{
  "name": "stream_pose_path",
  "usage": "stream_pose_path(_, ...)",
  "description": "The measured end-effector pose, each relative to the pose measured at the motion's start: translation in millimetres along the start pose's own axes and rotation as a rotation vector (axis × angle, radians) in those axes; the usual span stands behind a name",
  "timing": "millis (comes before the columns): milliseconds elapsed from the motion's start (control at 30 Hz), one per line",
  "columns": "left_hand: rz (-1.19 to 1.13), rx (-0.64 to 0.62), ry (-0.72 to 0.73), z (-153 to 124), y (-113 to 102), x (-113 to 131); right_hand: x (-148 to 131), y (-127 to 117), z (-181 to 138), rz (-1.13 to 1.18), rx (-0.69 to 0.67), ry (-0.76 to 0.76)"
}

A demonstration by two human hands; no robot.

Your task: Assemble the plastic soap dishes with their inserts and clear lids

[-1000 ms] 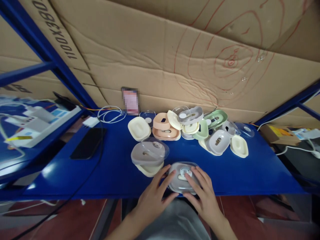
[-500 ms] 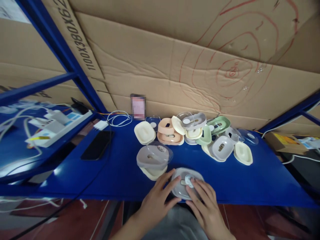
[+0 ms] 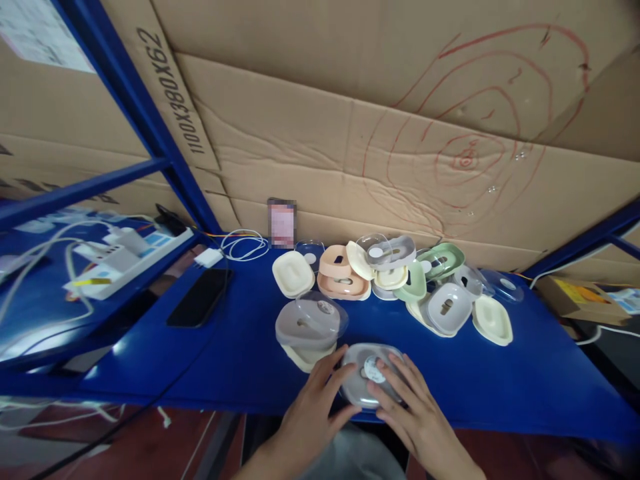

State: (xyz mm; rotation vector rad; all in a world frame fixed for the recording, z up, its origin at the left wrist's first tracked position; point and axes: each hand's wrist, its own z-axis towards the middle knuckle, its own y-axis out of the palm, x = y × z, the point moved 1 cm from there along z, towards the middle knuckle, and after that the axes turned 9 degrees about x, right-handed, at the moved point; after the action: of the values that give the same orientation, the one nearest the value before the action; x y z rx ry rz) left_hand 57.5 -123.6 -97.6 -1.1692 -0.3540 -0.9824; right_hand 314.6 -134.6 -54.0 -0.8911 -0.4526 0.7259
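Observation:
A grey soap dish (image 3: 356,387) with a clear lid lies at the front edge of the blue table, and a round white sticker (image 3: 374,369) shows on the lid. My left hand (image 3: 320,403) grips its left side, fingers on the rim and thumb at the near edge. From the right, my right hand (image 3: 413,410) holds it, with fingers curved over the lid beside the sticker. Just left of my hands, a grey dish (image 3: 293,327) with a tilted clear lid (image 3: 330,321) rests on a cream piece (image 3: 307,358).
Behind are peach dishes (image 3: 345,288), green parts (image 3: 413,283), grey trays (image 3: 449,310) and cream pieces (image 3: 493,321). A black phone (image 3: 199,298), a white charger (image 3: 209,257) and a power strip (image 3: 130,267) lie left. Cardboard (image 3: 300,133) walls the back.
The view has tilted a little, so everything sits slightly lower. My right fingers have shifted right on the lid, and more of the sticker shows. Both hands stay on the dish.

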Motion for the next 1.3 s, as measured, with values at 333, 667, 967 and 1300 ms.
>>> stream_pose_path(333,0.051,-0.036,-0.014,0,1,-1,7,6,0,0.061,0.02,0.016)
stream_pose_path(667,0.096,-0.035,0.022,2,-3,7,25,6,-7,0.098,0.047,0.095)
stream_pose_path(967,0.035,-0.074,0.031,21,10,9,21,0,-8,0.041,-0.012,0.059)
stream_pose_path(1300,0.001,-0.092,-0.081,22,6,10,23,13,-3,0.116,0.016,0.075)
